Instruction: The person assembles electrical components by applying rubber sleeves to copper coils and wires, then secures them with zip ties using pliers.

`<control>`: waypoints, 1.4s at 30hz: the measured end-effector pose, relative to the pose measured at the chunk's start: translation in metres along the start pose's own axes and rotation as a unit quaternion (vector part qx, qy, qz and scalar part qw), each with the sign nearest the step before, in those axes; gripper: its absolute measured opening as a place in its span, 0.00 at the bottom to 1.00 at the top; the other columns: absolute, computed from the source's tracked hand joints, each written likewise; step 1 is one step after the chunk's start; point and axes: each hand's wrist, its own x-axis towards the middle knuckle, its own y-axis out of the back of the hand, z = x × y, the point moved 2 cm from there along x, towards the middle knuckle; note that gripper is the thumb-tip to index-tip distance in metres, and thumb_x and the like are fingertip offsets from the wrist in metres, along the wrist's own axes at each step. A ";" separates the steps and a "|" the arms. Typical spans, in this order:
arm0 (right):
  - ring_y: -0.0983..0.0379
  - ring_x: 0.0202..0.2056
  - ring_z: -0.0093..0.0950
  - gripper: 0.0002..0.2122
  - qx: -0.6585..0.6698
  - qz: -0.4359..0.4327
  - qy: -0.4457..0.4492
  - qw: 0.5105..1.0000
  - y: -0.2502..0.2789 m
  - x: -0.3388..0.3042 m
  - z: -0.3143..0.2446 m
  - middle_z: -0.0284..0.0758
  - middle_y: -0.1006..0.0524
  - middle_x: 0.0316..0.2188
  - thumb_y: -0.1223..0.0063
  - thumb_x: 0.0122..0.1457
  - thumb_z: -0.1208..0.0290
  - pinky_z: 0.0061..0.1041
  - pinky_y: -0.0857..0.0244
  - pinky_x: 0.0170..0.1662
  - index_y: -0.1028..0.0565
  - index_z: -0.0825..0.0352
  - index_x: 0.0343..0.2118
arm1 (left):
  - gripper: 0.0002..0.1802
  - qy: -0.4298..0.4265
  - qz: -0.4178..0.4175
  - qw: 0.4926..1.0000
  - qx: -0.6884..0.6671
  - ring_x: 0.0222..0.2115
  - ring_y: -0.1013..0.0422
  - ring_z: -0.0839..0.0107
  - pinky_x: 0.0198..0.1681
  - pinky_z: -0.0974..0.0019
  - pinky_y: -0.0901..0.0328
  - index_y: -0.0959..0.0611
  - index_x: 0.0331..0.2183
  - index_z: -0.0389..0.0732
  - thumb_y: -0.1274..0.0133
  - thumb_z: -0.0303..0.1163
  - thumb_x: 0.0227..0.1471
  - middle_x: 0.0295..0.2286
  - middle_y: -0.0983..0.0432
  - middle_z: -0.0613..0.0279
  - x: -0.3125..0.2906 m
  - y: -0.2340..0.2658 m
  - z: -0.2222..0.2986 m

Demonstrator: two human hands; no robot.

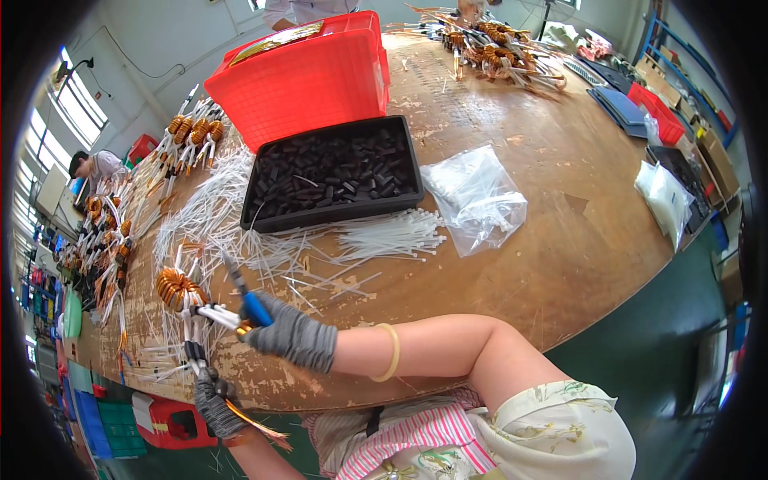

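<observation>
A copper-wound toroidal coil [178,290] with white-sleeved leads lies at the left of the table, near the front edge. My left hand [214,404], in a grey knit glove, is closed around its lower leads; bare copper strands [260,428] stick out beyond the fingers. My right hand [294,336], gloved alike, is closed on a blue-handled tool [256,309] with a slim grey tip pointing up and away. Its exact kind is hard to make out. A second pair of white-sleeved leads [220,314] runs from the coil to my right fingers; whether they grip it cannot be told.
Loose white cable ties [384,236] spread around a black tray [332,220] of short black sleeves. Behind it stands a red crate [300,88]. A clear plastic bag [480,200] lies right of the tray. More coils [496,52] are heaped at the back; others [192,136] line the left.
</observation>
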 end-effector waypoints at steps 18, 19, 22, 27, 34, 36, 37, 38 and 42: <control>0.35 0.30 0.22 0.13 -0.150 0.104 0.062 0.981 0.068 -0.016 0.069 0.33 0.31 0.29 0.50 0.52 0.74 0.22 0.37 0.35 0.34 0.68 0.41 | 0.18 0.108 0.244 0.951 0.155 0.28 0.27 0.68 0.30 0.66 0.30 0.27 0.41 0.33 0.47 0.32 0.48 0.30 0.25 0.56 0.023 -0.052 -0.063; 0.34 0.29 0.23 0.13 -0.141 0.109 0.043 0.983 0.068 -0.014 0.065 0.34 0.31 0.28 0.49 0.52 0.74 0.23 0.36 0.35 0.34 0.68 0.40 | 0.18 0.104 0.253 0.947 0.170 0.29 0.26 0.65 0.32 0.63 0.29 0.25 0.38 0.31 0.47 0.35 0.50 0.28 0.24 0.56 0.021 -0.024 -0.065; 0.33 0.35 0.24 0.19 -0.229 0.080 -0.009 0.970 0.072 -0.016 0.066 0.35 0.30 0.34 0.47 0.51 0.73 0.24 0.37 0.41 0.36 0.69 0.46 | 0.18 0.201 0.162 0.965 0.050 0.32 0.27 0.64 0.37 0.61 0.30 0.25 0.40 0.34 0.46 0.36 0.49 0.30 0.24 0.57 0.025 -0.017 -0.067; 0.32 0.34 0.27 0.19 -0.333 0.080 0.022 0.939 0.070 -0.017 0.065 0.37 0.29 0.32 0.48 0.51 0.72 0.25 0.37 0.39 0.35 0.70 0.46 | 0.18 0.121 0.164 0.973 0.107 0.34 0.28 0.68 0.40 0.67 0.32 0.24 0.40 0.35 0.45 0.35 0.48 0.33 0.25 0.59 0.026 -0.013 -0.069; 0.31 0.38 0.39 0.20 -0.546 0.012 0.079 0.834 0.056 -0.016 0.023 0.43 0.29 0.35 0.47 0.48 0.67 0.34 0.36 0.42 0.33 0.68 0.45 | 0.17 0.069 0.169 0.968 0.169 0.31 0.27 0.69 0.36 0.67 0.31 0.25 0.40 0.35 0.44 0.32 0.47 0.30 0.24 0.60 0.025 -0.002 -0.075; 0.32 0.39 0.40 0.21 -0.625 -0.022 0.058 0.778 0.049 -0.015 0.002 0.43 0.29 0.35 0.46 0.47 0.65 0.35 0.37 0.43 0.32 0.66 0.44 | 0.17 0.041 0.171 0.940 0.291 0.30 0.27 0.71 0.35 0.69 0.31 0.25 0.40 0.36 0.44 0.32 0.46 0.30 0.25 0.62 0.027 -0.004 -0.075; 0.32 0.40 0.41 0.21 -0.694 -0.055 0.038 0.717 0.046 -0.013 -0.002 0.43 0.29 0.36 0.45 0.45 0.64 0.37 0.38 0.43 0.32 0.65 0.44 | 0.17 0.042 0.170 0.942 0.287 0.30 0.27 0.71 0.35 0.69 0.31 0.25 0.40 0.36 0.44 0.32 0.46 0.30 0.25 0.62 0.024 -0.008 -0.074; 0.34 0.43 0.38 0.24 -0.731 -0.072 0.014 0.678 0.048 -0.011 -0.001 0.41 0.29 0.38 0.44 0.44 0.62 0.38 0.40 0.45 0.32 0.63 0.45 | 0.18 0.038 0.160 0.953 0.255 0.30 0.28 0.71 0.35 0.69 0.31 0.25 0.40 0.36 0.44 0.32 0.46 0.30 0.25 0.62 0.023 -0.014 -0.074; 0.34 0.41 0.40 0.26 -0.775 -0.076 0.048 0.626 0.039 -0.008 0.004 0.42 0.29 0.38 0.44 0.42 0.62 0.37 0.41 0.47 0.33 0.63 0.48 | 0.19 0.048 0.139 0.969 0.199 0.30 0.28 0.71 0.34 0.70 0.31 0.25 0.40 0.36 0.43 0.33 0.45 0.31 0.25 0.62 0.022 -0.018 -0.075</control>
